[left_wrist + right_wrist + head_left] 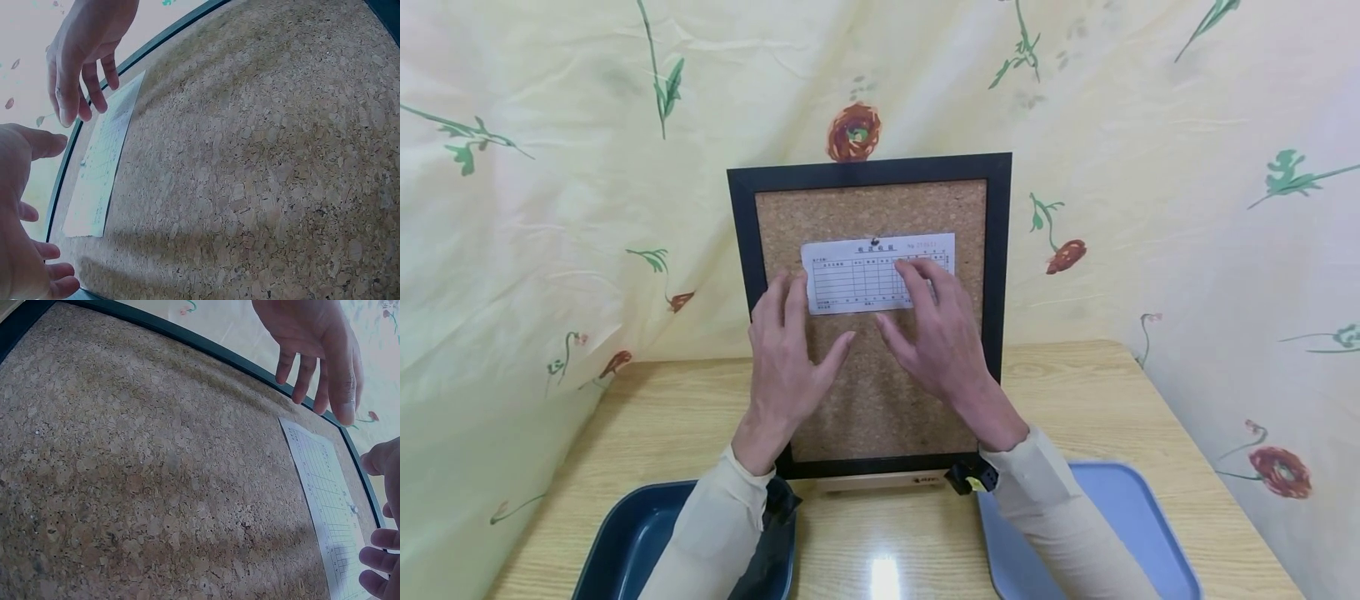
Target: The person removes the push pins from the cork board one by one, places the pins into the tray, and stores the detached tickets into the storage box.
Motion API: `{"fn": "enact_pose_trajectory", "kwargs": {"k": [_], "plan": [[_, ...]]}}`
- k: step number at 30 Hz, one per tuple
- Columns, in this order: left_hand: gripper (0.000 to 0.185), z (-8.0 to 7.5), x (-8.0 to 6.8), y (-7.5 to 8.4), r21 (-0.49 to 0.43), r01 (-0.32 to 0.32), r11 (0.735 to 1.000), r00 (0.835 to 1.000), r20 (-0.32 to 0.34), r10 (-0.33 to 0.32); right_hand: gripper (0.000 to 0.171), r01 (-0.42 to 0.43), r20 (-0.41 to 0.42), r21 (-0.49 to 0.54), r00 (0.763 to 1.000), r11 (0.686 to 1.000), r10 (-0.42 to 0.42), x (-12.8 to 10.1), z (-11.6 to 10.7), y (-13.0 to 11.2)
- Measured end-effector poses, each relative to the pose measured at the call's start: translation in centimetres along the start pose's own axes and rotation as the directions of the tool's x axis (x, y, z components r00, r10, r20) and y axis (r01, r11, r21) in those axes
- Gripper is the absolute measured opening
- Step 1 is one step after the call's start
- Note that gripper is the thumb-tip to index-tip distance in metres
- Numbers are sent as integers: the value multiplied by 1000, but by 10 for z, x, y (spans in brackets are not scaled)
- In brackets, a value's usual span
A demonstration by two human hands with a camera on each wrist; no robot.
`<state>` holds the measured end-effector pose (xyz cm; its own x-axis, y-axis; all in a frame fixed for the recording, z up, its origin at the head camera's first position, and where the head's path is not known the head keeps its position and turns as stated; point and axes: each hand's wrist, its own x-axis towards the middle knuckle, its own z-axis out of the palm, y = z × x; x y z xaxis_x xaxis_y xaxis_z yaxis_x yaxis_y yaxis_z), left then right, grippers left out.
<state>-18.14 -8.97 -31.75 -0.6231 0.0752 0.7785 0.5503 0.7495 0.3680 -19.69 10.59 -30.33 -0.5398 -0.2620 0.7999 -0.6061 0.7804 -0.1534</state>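
Observation:
A printed paper form (pixel 842 287) hangs on a black-framed cork board (pixel 880 408), fixed by a push pin (pixel 354 509) at the middle of its top edge. My left hand (pixel 782 342) is held in front of the form's left end, fingers pointing up and thumb spread. In front of the form's right part hovers my right hand (pixel 940 333), its fingers loosely bent and covering some of the printed rows. Nothing is between the fingers of either hand. Both wrist views show the fingers standing off from the cork surface.
The board leans upright on a wooden table (pixel 685 417), against a flowered cloth backdrop (pixel 1150 208). A dark blue bin (pixel 632 517) lies under the left forearm, and a light blue tray (pixel 1120 508) under the right. A pale ledge (pixel 880 481) runs along the board's foot.

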Motion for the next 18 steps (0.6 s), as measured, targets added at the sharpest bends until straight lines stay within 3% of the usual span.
{"fn": "enact_pose_trajectory", "kwargs": {"k": [18], "plan": [[81, 2, 9, -3, 0, 7, 1000, 1000, -24, -7, 58, -5, 8, -11, 1000, 1000, 6, 4, 3, -2]]}}
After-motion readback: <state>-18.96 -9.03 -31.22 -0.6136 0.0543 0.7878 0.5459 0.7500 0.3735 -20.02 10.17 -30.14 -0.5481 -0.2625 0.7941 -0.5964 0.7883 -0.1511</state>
